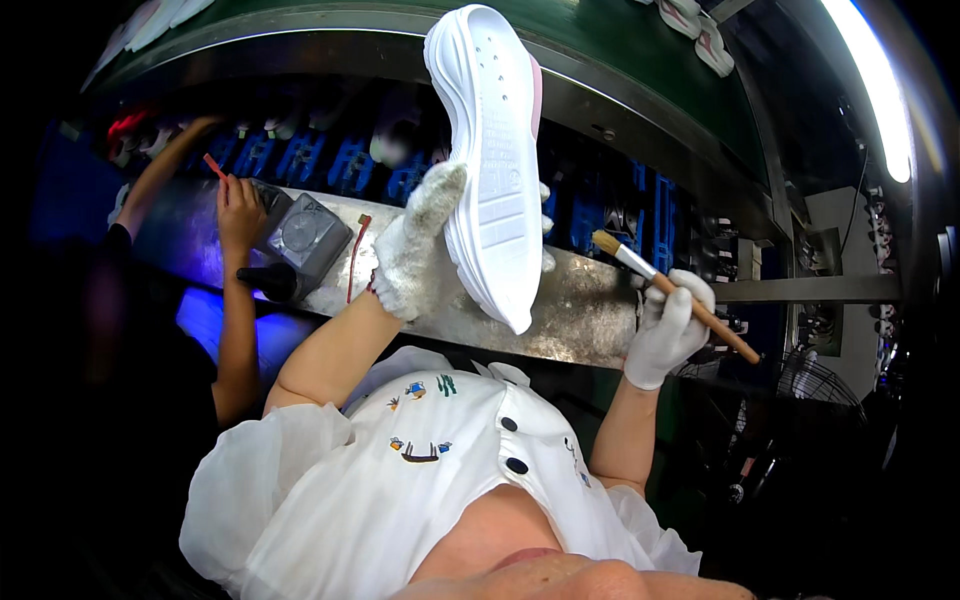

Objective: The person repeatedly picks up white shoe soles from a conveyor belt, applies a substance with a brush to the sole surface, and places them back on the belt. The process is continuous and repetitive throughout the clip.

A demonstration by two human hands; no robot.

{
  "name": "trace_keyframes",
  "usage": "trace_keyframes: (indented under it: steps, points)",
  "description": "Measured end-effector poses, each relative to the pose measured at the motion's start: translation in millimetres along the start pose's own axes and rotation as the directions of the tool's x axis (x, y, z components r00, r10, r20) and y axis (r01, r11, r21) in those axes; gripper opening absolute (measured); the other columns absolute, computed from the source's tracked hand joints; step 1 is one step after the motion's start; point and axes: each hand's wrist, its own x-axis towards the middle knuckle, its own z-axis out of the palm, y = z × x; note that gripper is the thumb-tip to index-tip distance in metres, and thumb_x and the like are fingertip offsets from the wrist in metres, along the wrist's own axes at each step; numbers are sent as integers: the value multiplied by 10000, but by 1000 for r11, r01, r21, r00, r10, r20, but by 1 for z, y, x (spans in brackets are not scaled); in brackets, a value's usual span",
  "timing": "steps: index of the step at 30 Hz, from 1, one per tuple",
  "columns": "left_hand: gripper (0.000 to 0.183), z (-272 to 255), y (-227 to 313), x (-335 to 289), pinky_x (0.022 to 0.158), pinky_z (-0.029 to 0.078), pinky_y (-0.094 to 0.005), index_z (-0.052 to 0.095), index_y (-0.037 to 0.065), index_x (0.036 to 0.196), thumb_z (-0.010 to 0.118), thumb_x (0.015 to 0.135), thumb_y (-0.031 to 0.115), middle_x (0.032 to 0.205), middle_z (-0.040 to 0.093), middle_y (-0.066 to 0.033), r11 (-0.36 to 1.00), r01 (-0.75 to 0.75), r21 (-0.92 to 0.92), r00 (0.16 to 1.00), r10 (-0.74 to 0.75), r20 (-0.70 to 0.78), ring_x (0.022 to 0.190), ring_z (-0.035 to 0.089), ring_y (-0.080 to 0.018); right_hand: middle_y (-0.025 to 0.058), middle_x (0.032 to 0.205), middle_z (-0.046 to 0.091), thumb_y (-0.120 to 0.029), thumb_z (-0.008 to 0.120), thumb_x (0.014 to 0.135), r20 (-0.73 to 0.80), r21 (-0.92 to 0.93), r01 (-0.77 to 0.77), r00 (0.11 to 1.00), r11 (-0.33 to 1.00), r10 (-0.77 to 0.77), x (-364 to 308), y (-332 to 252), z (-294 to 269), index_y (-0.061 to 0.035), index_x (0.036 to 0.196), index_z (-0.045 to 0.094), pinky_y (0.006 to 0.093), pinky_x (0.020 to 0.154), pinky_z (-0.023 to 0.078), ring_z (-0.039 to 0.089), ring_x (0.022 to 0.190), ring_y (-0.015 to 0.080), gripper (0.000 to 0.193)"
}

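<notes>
My left hand (425, 240), in a fuzzy white glove, holds up a white shoe sole (492, 190) above the metal bench. The sole stands lengthwise, its inner face with small holes and ribs turned toward me, and a pink strip shows on its right edge. My thumb lies along its left side; fingertips show at its right edge. In my right hand (664, 335), gloved in smooth white, is a paintbrush (690, 305) with a wooden handle. It slants up to the left, its tan bristles apart from the sole.
A red-handled brush (358, 255) lies on the metal bench (590, 300) beside a grey container (308, 240). At left, a co-worker's hand (240, 210) holds a red stick-like tool. Behind the bench run blue fixtures (350, 165); beyond is a green conveyor (620, 50) with shoe parts. A fan (815, 380) stands at right.
</notes>
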Motion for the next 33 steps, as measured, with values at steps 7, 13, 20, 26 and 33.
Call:
trace_keyframes:
  steps: [7, 13, 20, 26, 33]
  points:
    - [767, 5, -21, -25, 888, 479, -433, 300, 31, 1352, 601, 797, 467, 1207, 505, -191, 971, 230, 71, 964, -217, -153, 1049, 555, -306, 90, 833, 544, -102, 498, 854, 228, -9, 273, 937, 962, -264, 17, -45, 32, 50, 964, 543, 175, 570, 435, 525, 642, 91, 193]
    - [827, 1, -33, -34, 897, 476, -444, 237, 47, 1381, 633, 772, 441, 1251, 455, -188, 961, 238, 142, 955, -205, -212, 1109, 513, -319, 77, 822, 606, 2, 573, 821, 363, -106, 279, 905, 955, -224, 25, -42, 40, 25, 949, 586, 189, 616, 471, 585, 684, 88, 131]
    - [831, 4, -37, -44, 905, 470, -415, 241, 44, 1379, 621, 772, 465, 1255, 449, -180, 964, 264, 34, 951, -254, -179, 1110, 511, -288, 34, 722, 603, -6, 574, 821, 439, -158, 403, 846, 901, -302, 45, -45, 47, 4, 904, 604, 166, 529, 430, 539, 591, 38, 89]
    - [864, 4, -38, -46, 897, 477, -417, 264, 40, 1370, 638, 742, 502, 1256, 446, -181, 963, 264, 61, 952, -250, -174, 1119, 504, -284, 16, 727, 604, -25, 589, 819, 428, -170, 455, 833, 874, -350, 64, -50, 56, -7, 885, 614, 159, 513, 416, 517, 578, 13, 73]
    - [892, 9, -35, -48, 882, 486, -435, 282, 33, 1361, 617, 728, 563, 1246, 450, -188, 964, 255, 70, 959, -243, -147, 1107, 512, -297, 44, 724, 619, -6, 590, 810, 370, -205, 479, 845, 854, -385, 78, -50, 65, 7, 892, 614, 179, 550, 464, 580, 613, 62, 86]
